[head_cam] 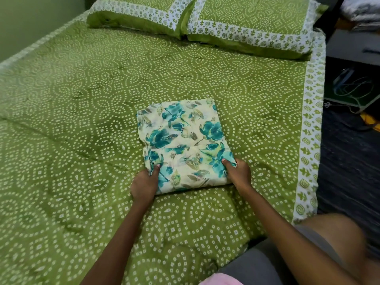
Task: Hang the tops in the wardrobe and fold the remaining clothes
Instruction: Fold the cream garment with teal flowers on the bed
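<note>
**A:** so what's each grip doing here? The left hand (144, 185) has its thumb on top of the folded floral garment (183, 147) at the near left corner, fingers tucked under the edge, so it's pinching the cloth. The right hand (238, 172) does the same at the near right corner, thumb pressed on the print, fingers hidden underneath.

**B:** yeah, both are grasping that one bundle. It's cream with teal flowers, folded into a rough rectangle, lying flat on the bed (72, 99).

**A:** whereabouts on the bed though?

**B:** roughly mid-bed, a bit closer to the right edge than the left, well short of the head end. Both forearms reach in from the near edge.

**A:** and further out?

**B:** two pillows (205, 19) at the head end, side by side and touching, same green dotted print as the bedspread, with white patterned borders. Past the right edge there's dark floor (347, 161) with some tangled cables (353, 89) near a dark piece of furniture. Can't tell what that pile in the top right corner is.
</note>
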Motion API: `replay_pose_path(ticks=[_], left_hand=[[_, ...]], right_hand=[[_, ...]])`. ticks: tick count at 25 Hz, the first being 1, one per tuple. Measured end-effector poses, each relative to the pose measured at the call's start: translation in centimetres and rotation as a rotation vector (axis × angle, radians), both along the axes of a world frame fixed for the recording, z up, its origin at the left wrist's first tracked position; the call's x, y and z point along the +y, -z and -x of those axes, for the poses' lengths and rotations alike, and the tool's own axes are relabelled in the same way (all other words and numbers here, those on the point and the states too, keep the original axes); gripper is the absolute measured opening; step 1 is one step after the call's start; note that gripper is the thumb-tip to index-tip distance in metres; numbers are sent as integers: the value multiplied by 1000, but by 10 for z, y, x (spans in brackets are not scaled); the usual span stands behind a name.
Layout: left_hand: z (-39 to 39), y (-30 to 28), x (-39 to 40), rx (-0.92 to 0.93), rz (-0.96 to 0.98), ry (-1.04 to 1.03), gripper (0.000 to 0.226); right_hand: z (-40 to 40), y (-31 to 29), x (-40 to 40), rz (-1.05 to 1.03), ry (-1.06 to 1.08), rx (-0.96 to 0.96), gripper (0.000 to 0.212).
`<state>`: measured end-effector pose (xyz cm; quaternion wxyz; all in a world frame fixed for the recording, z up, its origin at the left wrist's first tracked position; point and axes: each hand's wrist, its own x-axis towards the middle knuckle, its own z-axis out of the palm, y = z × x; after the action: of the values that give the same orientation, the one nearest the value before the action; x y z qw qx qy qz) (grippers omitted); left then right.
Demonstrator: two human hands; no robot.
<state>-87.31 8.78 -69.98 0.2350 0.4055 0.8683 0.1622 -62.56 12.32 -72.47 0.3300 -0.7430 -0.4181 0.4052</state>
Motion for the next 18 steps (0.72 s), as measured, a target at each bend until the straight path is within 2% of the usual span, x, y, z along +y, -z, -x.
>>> replay_pose_path(ticks=[3, 7, 8, 9, 11, 12, 13, 14, 15, 17, 18], left_hand=[[12, 4, -16, -36, 80, 93, 54], [13, 0, -47, -92, 147, 78, 57], [12, -6, -46, -37, 136, 95, 56], [10, -15, -42, 80, 92, 124, 54], [4, -30, -34, 278, -245, 221, 48], [-3, -32, -31, 287, -429, 298, 46], [-12, -29, -29, 255, -504, 396, 47], [-20, -20, -29, 204, -455, 520, 51], [-29, -10, -31, 189, -328, 659, 56], [-38, 19, -35, 266, -83, 797, 68], [-37, 29, -32, 313, -14, 777, 70]], right_hand=[[-6, 1, -16, 115, -40, -9, 26], [-16, -9, -48, 222, -97, 54, 21], [-16, -17, -47, 233, -133, -20, 23], [-14, -26, -44, 211, -184, -185, 27], [-2, -40, -38, -34, -265, -501, 35], [9, -46, -37, -198, -299, -541, 39], [23, -50, -39, -290, -360, -509, 43], [36, -48, -43, -321, -463, -456, 48], [49, -42, -48, -294, -613, -441, 52], [64, -16, -56, -183, -883, -582, 61], [64, -4, -56, -160, -921, -654, 68]])
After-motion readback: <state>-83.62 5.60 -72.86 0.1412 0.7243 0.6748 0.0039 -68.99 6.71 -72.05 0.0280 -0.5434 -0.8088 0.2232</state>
